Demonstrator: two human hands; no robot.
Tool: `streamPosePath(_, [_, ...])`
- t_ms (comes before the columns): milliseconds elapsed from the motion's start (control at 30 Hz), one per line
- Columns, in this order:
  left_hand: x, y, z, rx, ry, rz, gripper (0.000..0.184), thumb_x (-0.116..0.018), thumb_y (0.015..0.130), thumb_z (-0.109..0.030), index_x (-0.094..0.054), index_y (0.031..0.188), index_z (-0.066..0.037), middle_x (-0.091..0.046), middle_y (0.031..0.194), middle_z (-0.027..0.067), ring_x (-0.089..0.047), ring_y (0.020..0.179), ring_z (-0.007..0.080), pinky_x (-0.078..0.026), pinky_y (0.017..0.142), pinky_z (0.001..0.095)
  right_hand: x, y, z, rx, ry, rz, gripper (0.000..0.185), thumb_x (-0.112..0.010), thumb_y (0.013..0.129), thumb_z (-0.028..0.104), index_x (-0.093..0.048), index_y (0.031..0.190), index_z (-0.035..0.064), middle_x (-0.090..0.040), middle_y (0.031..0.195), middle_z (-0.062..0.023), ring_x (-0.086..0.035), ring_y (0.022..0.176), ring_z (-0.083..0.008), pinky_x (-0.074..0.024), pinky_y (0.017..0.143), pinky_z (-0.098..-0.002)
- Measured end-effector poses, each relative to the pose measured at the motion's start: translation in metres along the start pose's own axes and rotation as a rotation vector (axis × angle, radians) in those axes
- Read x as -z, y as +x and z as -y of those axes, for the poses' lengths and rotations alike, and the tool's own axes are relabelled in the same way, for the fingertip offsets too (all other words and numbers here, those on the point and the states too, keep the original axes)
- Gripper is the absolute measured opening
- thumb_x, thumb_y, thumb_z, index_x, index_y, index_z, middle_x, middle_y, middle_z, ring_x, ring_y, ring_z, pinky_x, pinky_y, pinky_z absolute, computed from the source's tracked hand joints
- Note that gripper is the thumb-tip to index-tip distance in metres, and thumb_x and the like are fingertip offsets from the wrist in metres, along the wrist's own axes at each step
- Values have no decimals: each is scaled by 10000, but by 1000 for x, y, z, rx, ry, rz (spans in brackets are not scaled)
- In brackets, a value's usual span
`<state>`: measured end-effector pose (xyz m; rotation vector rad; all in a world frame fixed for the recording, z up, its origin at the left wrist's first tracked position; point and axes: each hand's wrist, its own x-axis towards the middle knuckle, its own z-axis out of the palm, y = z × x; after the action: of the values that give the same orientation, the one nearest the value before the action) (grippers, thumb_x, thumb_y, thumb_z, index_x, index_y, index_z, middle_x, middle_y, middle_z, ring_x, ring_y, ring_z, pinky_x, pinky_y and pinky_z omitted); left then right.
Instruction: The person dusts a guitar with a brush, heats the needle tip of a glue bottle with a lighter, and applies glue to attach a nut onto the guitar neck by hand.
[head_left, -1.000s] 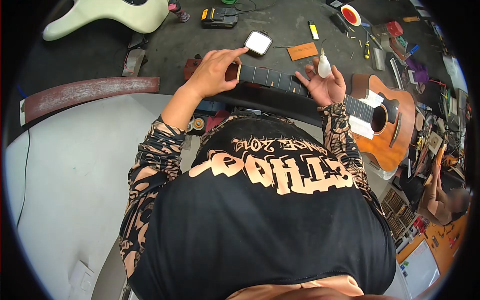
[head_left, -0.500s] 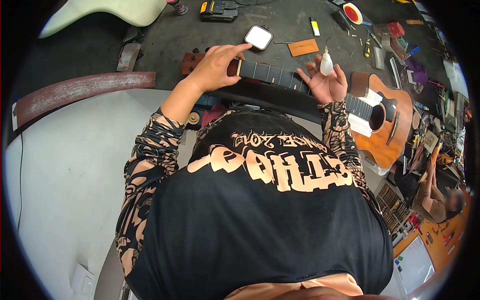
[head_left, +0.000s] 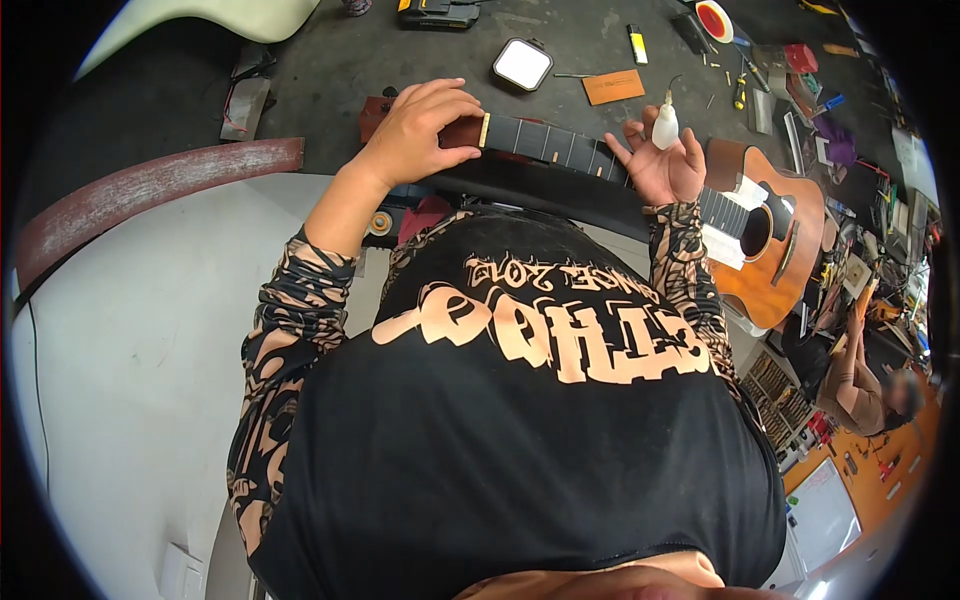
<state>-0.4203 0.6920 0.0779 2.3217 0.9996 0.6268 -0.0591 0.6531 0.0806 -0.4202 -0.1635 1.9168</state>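
An acoustic guitar [head_left: 768,252] lies on its back, its neck running left along the dark bench edge. My left hand [head_left: 420,130] is wrapped round the headstock [head_left: 464,131], with the thumb on the near side and the fingers over the far side, beside the pale nut [head_left: 485,131]. A small white bottle with a thin needle tip [head_left: 665,132] is upright in my right hand [head_left: 667,172], palm up over the fretboard [head_left: 560,148]. White paper or tape [head_left: 722,247] lies beside the strings near the sound hole.
Behind the neck lie a square white-faced object [head_left: 522,64], an orange-brown card [head_left: 613,87] and a yellow-labelled tube [head_left: 637,43]. A curved reddish board [head_left: 160,190] is at left. Tools crowd the right, where another person [head_left: 855,392] is seen.
My left hand's fingers have drawn back from beside the nut and curl more over the headstock. My right hand still has the bottle. The view has shifted slightly.
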Motion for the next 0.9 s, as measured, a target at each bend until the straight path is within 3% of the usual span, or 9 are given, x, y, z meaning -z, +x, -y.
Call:
streamPosePath(100, [-4, 1, -1, 4, 3, -19, 503, -807, 675, -258, -628, 1131, -141, -628, 1163, 23, -483, 1257, 277, -358, 1021, 435, 3, 0, 1, -8, 11, 29, 388, -540, 922, 316, -562, 1230, 82, -579, 1244, -57, -498, 1120, -264, -253, 1101, -627])
streamPosePath(533, [-7, 10, 1, -42, -45, 30, 461, -789, 695, -247, -622, 1100, -107, -635, 1131, 58, -502, 1234, 272, -347, 1024, 409, -1, -1, 1, 21, 0, 10, 375, -528, 926, 323, -575, 1222, 98, -583, 1229, -58, -505, 1128, -259, -268, 1095, -629])
streamPosePath(600, [-5, 14, 0, -66, -40, 29, 470, -793, 687, -247, -619, 1098, -97, -635, 1126, 70, -508, 1227, 276, -351, 1018, 411, -3, -2, 1, 25, -21, -34, 411, -566, 900, 313, -531, 1239, 84, -538, 1210, -43, -494, 1108, -241, -291, 1090, -616])
streamPosePath(733, [-2, 18, -6, -67, -46, 67, 476, -802, 666, -214, -624, 1088, -82, -625, 1121, 100, -504, 1224, 326, -371, 1000, 440, -6, -5, 2, 38, -11, -101, 375, -553, 899, 324, -577, 1213, 121, -612, 1149, -83, -569, 1055, -274, -356, 1031, -640])
streamPosePath(900, [3, 26, -15, -64, -46, 104, 457, -803, 667, -235, -631, 1066, -93, -642, 1095, 75, -504, 1226, 320, -366, 1008, 451, -14, -9, 3, 85, 55, -113, 317, -580, 899, 282, -593, 1173, 124, -623, 1135, -94, -588, 1016, -275, -383, 997, -645])
